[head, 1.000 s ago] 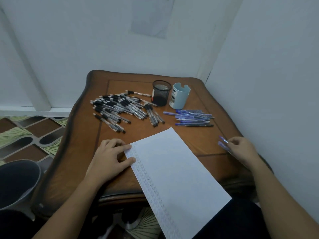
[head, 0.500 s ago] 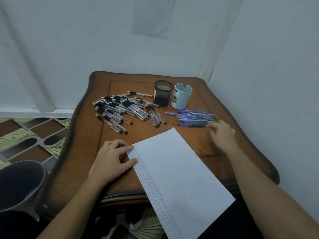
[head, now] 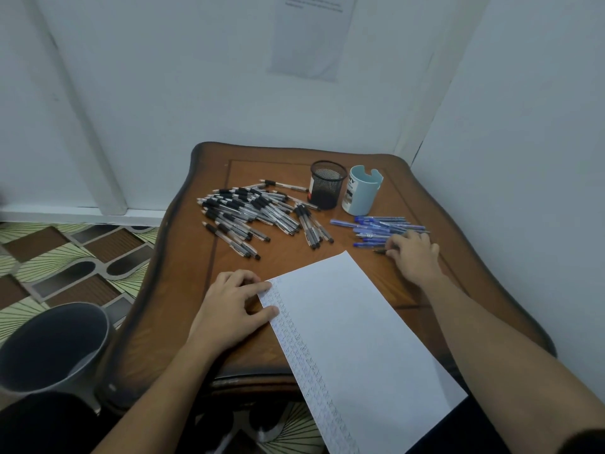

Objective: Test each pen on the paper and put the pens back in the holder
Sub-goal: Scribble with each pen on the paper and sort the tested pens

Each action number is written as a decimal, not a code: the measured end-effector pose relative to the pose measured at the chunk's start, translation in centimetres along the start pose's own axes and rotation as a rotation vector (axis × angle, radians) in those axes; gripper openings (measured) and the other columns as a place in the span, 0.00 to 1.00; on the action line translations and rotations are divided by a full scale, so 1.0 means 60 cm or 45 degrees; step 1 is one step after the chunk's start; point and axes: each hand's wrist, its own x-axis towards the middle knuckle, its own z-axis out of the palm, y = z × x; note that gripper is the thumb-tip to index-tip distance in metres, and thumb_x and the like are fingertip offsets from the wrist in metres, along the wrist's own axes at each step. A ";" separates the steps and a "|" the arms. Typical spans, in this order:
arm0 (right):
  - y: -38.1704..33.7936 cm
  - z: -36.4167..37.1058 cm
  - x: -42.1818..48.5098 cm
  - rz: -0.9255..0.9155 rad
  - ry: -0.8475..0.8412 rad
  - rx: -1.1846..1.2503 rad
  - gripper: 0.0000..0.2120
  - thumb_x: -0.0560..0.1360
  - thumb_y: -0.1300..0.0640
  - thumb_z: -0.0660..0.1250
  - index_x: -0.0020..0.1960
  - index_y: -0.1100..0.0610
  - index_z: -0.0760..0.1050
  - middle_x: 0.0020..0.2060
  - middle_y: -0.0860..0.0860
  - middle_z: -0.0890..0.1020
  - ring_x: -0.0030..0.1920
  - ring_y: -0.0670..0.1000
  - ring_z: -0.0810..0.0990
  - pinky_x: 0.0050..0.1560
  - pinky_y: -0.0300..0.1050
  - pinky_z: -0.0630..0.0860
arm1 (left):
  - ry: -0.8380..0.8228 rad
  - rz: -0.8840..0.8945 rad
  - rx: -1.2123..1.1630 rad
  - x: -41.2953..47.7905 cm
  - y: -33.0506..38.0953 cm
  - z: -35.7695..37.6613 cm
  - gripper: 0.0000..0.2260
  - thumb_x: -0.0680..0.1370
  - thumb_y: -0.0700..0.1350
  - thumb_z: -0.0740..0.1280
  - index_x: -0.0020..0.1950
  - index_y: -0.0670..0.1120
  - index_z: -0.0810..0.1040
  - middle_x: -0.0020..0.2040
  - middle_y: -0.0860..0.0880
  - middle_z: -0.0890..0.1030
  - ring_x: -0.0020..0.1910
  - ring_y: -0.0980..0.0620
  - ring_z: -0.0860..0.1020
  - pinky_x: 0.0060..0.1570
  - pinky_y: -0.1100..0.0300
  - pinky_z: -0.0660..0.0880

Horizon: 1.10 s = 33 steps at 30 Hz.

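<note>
Two piles of pens: clear black-grip ones (head: 248,214) past the left hand (head: 229,311), blue ones (head: 383,226) under the right hand (head: 415,257). Right fingers curl over the blue pile, can't tell if they've actually got one. Left hand lies loose, pressing the edge of the scribble-lined paper (head: 353,329) between both hands. Mesh holder (head: 327,186) and pale blue holder (head: 361,191) sit further back on a wooden table (head: 183,290) in a white-walled corner.

Dim, flat, bluish light lies evenly over the table (head: 183,290), and shadows on it are faint and soft. Wall lines left of the table bow with wide-angle distortion. The sheet on the wall (head: 307,34) above the table is blurred, its print unreadable.
</note>
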 end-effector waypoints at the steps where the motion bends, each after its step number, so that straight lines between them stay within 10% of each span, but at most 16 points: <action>1: -0.006 -0.002 -0.001 -0.030 0.040 -0.001 0.07 0.83 0.54 0.59 0.56 0.53 0.74 0.61 0.54 0.76 0.64 0.57 0.70 0.64 0.53 0.63 | 0.003 -0.001 -0.001 0.000 0.000 0.001 0.34 0.66 0.74 0.54 0.65 0.59 0.76 0.56 0.65 0.68 0.60 0.61 0.61 0.62 0.57 0.65; 6: -0.081 -0.032 -0.022 0.067 0.253 0.866 0.12 0.83 0.62 0.57 0.65 0.53 0.68 0.52 0.52 0.77 0.46 0.47 0.78 0.38 0.38 0.73 | 0.007 -0.006 -0.006 0.001 0.000 0.000 0.33 0.66 0.74 0.54 0.64 0.59 0.77 0.57 0.64 0.70 0.61 0.60 0.63 0.63 0.54 0.66; 14: -0.219 0.006 -0.089 0.187 -0.238 2.214 0.08 0.77 0.70 0.64 0.51 0.59 0.77 0.40 0.56 0.84 0.41 0.52 0.84 0.34 0.40 0.76 | -0.009 -0.017 0.010 0.000 0.000 -0.001 0.33 0.67 0.73 0.54 0.65 0.59 0.76 0.58 0.64 0.70 0.61 0.60 0.62 0.62 0.58 0.65; 19: -0.257 0.046 -0.101 0.066 -0.328 1.779 0.16 0.80 0.43 0.60 0.46 0.56 0.74 0.31 0.51 0.73 0.32 0.47 0.71 0.30 0.38 0.66 | -0.014 -0.011 0.013 0.002 -0.002 0.000 0.33 0.67 0.73 0.54 0.65 0.59 0.76 0.57 0.65 0.69 0.60 0.60 0.62 0.60 0.60 0.63; 25: -0.261 0.063 -0.098 -0.156 -0.462 1.577 0.07 0.77 0.52 0.70 0.45 0.53 0.75 0.38 0.53 0.82 0.43 0.50 0.82 0.49 0.46 0.81 | 0.007 0.003 -0.010 0.001 0.000 -0.001 0.32 0.67 0.72 0.55 0.65 0.59 0.77 0.56 0.64 0.70 0.60 0.59 0.63 0.61 0.58 0.64; 33: -0.271 0.079 -0.102 -0.119 -0.175 1.479 0.21 0.76 0.58 0.71 0.28 0.52 0.67 0.24 0.50 0.71 0.28 0.51 0.75 0.35 0.44 0.77 | 0.003 -0.002 0.002 0.003 -0.005 0.002 0.30 0.68 0.71 0.57 0.65 0.59 0.76 0.57 0.63 0.70 0.60 0.59 0.63 0.60 0.58 0.64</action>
